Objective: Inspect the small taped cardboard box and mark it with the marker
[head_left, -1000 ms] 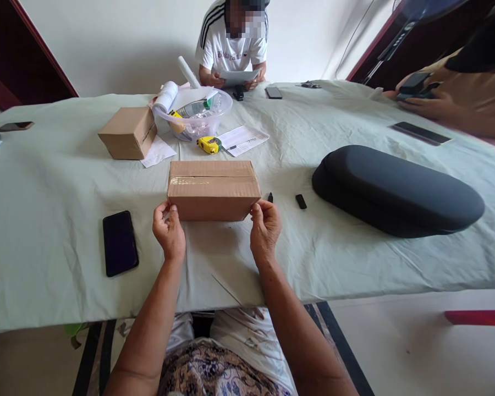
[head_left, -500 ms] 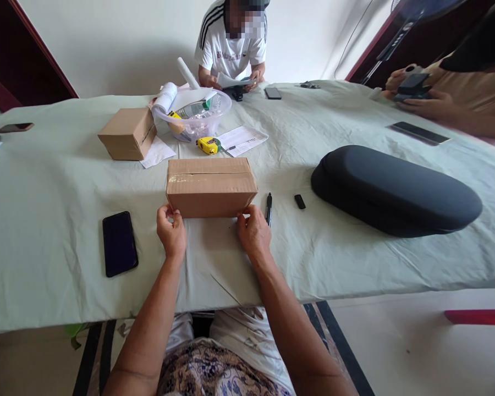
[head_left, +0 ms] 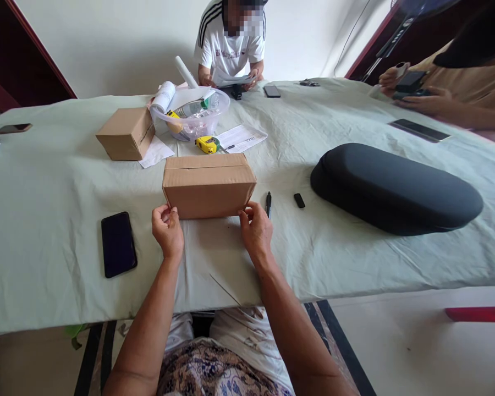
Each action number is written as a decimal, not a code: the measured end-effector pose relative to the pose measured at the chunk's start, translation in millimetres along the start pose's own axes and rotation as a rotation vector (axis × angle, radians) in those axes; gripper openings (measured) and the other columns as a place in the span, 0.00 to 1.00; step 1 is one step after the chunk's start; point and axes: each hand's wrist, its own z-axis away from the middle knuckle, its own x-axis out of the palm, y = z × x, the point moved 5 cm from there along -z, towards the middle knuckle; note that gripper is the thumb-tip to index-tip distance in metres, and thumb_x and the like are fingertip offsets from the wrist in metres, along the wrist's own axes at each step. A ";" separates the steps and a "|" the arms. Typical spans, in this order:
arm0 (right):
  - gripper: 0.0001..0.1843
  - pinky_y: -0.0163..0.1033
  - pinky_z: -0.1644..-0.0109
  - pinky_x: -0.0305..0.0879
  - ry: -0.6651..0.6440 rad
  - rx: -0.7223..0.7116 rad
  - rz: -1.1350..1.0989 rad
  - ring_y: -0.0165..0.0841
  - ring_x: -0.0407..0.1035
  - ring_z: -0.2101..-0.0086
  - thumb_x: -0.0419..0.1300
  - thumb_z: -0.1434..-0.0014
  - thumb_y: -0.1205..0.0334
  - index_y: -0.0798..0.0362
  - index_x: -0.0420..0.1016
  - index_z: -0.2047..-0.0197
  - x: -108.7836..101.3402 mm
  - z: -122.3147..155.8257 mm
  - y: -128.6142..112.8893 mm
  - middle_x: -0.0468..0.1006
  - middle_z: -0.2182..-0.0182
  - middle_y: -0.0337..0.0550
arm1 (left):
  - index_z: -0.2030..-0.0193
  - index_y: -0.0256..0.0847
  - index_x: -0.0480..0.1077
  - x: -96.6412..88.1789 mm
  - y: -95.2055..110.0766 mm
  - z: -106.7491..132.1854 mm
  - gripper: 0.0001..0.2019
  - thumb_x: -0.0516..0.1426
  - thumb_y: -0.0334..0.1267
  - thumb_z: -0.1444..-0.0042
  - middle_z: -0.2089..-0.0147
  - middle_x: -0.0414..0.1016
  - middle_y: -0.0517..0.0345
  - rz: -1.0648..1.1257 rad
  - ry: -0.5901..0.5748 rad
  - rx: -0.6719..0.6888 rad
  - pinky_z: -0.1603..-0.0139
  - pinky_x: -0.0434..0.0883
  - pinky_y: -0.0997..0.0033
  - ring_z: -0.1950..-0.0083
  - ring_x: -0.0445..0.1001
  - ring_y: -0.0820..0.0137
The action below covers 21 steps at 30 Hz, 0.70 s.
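A closed brown cardboard box (head_left: 209, 190) stands on the green tablecloth in front of me, its long side towards me and a seam running along its top. My left hand (head_left: 168, 231) grips its lower left corner, thumb on the near face and fingers curled at the side. At the lower right corner my right hand (head_left: 256, 228) pinches the box the same way. A black pen (head_left: 268, 204) lies just right of my right hand, and a small black piece (head_left: 299, 200) sits further right. To the left of my left hand is a dark smartphone (head_left: 119, 244).
Behind stand a second cardboard box (head_left: 126, 133) and a filled clear plastic basin (head_left: 192, 122). A yellow tape measure (head_left: 207, 144) touches a paper sheet (head_left: 242, 138). A large black case (head_left: 396, 190) lies right. One person (head_left: 230, 60) sits opposite; another (head_left: 449, 93) holds a device.
The box has turned slightly and tilted, showing more of its near face. Both hands keep hold of its lower corners, the left a little further left. The view has shifted slightly.
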 end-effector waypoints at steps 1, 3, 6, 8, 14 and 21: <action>0.11 0.41 0.61 0.65 0.022 -0.003 -0.047 0.35 0.71 0.70 0.55 0.40 0.56 0.50 0.73 0.57 -1.3 -0.6 -0.4 0.79 0.68 0.41 | 0.59 0.39 0.70 -0.3 0.8 -0.3 0.11 0.62 0.42 0.45 0.62 0.77 0.55 0.019 0.008 0.019 0.52 0.73 0.65 0.61 0.77 0.68; 0.11 0.42 0.59 0.66 0.062 0.001 -0.146 0.34 0.71 0.70 0.57 0.41 0.55 0.50 0.74 0.58 -3.6 -1.4 -1.0 0.77 0.70 0.40 | 0.57 0.39 0.71 -1.0 2.9 -0.3 0.13 0.62 0.44 0.44 0.61 0.76 0.55 0.033 0.018 0.062 0.52 0.73 0.66 0.60 0.77 0.69; 0.12 0.42 0.58 0.67 0.122 0.011 -0.254 0.33 0.69 0.69 0.59 0.42 0.54 0.51 0.75 0.58 -6.6 -1.7 -1.7 0.75 0.70 0.37 | 0.51 0.40 0.72 -0.2 7.7 1.7 0.15 0.60 0.43 0.42 0.56 0.76 0.52 0.001 -0.004 0.133 0.51 0.73 0.67 0.55 0.77 0.68; 0.12 0.42 0.57 0.68 0.158 0.001 -0.291 0.32 0.68 0.68 0.60 0.41 0.53 0.50 0.75 0.57 -8.4 -1.4 -2.6 0.73 0.70 0.37 | 0.46 0.40 0.72 1.3 13.5 4.6 0.18 0.60 0.42 0.42 0.52 0.75 0.50 -0.051 -0.033 0.199 0.50 0.74 0.66 0.51 0.76 0.66; 0.15 0.42 0.56 0.69 0.211 -0.065 -0.250 0.33 0.67 0.65 0.60 0.38 0.51 0.50 0.72 0.53 -10.1 1.3 -5.6 0.70 0.67 0.37 | 0.37 0.40 0.66 9.0 35.1 19.6 0.25 0.60 0.40 0.41 0.43 0.71 0.42 -0.285 -0.108 0.453 0.39 0.71 0.56 0.40 0.71 0.58; 0.39 0.51 0.52 0.70 0.229 -0.223 0.021 0.40 0.66 0.59 0.71 0.48 0.43 0.49 0.64 0.39 -2.7 9.3 -13.1 0.70 0.58 0.45 | 0.35 0.35 0.65 20.1 41.6 37.7 0.34 0.66 0.48 0.45 0.34 0.61 0.28 -0.536 -0.192 0.602 0.33 0.63 0.43 0.32 0.63 0.45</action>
